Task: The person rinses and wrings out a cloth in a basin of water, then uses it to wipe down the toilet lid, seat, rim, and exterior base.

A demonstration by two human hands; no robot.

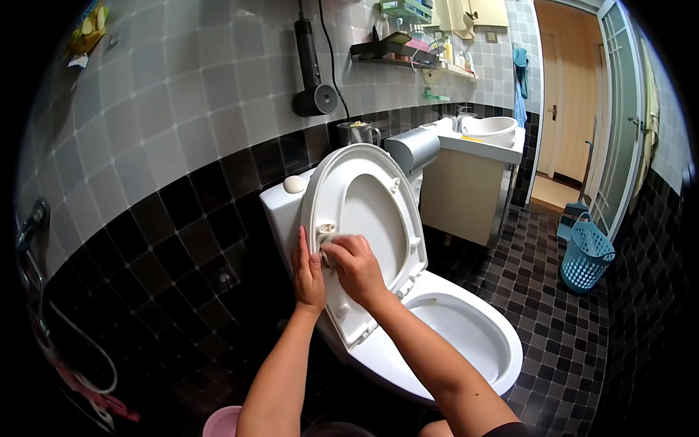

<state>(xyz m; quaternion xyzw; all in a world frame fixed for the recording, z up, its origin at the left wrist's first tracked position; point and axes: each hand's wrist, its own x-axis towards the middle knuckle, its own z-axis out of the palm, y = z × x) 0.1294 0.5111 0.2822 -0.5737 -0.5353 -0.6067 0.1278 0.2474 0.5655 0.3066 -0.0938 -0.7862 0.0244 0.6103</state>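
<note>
The white toilet seat (408, 218) and its lid stand raised against the tank, over the open white bowl (502, 342). My left hand (309, 277) rests flat along the outer left edge of the raised seat and lid, its fingers stretched upward. With bent fingers, my right hand (354, 268) presses a small light-coloured cloth (328, 251) against the seat's underside, just below a small beige bumper (327, 229). Part of the cloth is hidden behind the fingers.
A white round object (294, 184) sits on the tank (280, 207). Behind are a metal mug (357, 133), a silver paper holder (413, 149) and a sink cabinet (462, 193). A blue basket (585, 255) stands right, a pink basin (222, 422) lower left.
</note>
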